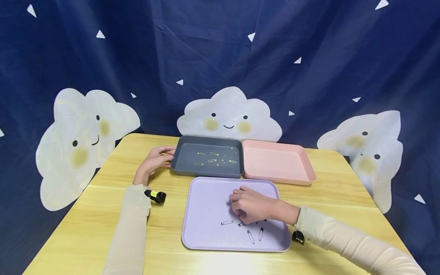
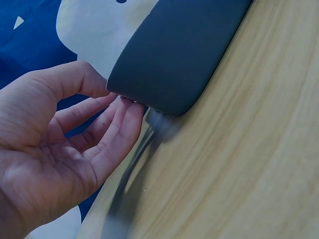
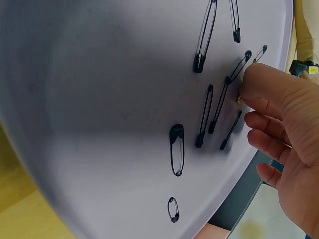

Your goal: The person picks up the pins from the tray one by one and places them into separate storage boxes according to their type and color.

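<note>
My left hand [image 1: 156, 162] is at the left end of a dark grey tray [image 1: 187, 156], its thumb and fingers gripping the rim in the left wrist view. Several gold safety pins [image 1: 213, 160] lie inside that tray. Over a lilac tray [image 1: 204, 202], my right hand [image 1: 252, 204] is bent downward. Its thumb and index finger pinch a small gold safety pin [image 3: 239, 99], mostly hidden by the fingertips. Several black safety pins [image 3: 177, 149] of different sizes are scattered on the lilac tray around and below this hand.
A pink tray [image 1: 275, 162] stands against the grey one's right side, behind the lilac tray. All three are on a wooden table [image 1: 161, 236]. A dark blue curtain [image 1: 213, 49] with white clouds hangs behind the table.
</note>
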`<state>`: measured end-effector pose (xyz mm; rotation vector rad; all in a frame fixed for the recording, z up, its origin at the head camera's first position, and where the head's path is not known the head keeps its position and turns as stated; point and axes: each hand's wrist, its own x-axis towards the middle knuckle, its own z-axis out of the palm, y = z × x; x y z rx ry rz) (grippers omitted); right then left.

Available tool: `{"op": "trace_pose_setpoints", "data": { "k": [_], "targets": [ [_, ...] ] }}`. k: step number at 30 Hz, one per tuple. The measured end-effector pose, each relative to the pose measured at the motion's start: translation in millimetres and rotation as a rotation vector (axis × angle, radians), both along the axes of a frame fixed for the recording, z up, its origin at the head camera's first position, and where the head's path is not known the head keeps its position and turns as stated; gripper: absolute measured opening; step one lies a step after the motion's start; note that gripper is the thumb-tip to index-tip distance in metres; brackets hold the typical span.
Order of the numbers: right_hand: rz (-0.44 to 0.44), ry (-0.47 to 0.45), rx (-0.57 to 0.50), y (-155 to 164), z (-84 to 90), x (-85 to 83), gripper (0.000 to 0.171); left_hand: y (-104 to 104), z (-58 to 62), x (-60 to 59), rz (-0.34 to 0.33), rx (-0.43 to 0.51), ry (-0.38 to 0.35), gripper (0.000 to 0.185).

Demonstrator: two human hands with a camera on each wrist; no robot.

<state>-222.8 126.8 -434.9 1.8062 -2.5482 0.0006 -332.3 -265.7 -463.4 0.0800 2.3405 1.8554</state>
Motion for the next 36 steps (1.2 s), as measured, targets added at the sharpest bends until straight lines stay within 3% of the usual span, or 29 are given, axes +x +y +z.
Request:
{"op": "trace_pose_setpoints", "data": {
  "k": [20,30,36],
  "targets": [
    [-0.002,0.075,-0.012,0.1,5.0,-7.1,0.019,-1.4,-1.4,-3.0,0.005,-0.008,0.004,0.05],
    [-0.047,0.129,-0.113,0.7,21.2,-28.2,0.015,-2.4,-2.6,-4.7,0.009,-0.007,-0.005,0.049],
    [-0.098,0.116,-0.181,0.8,36.9,-44.9,0.015,-1.8,-2.0,-3.9,0.004,-0.008,-0.016,0.051]
  ]
}}
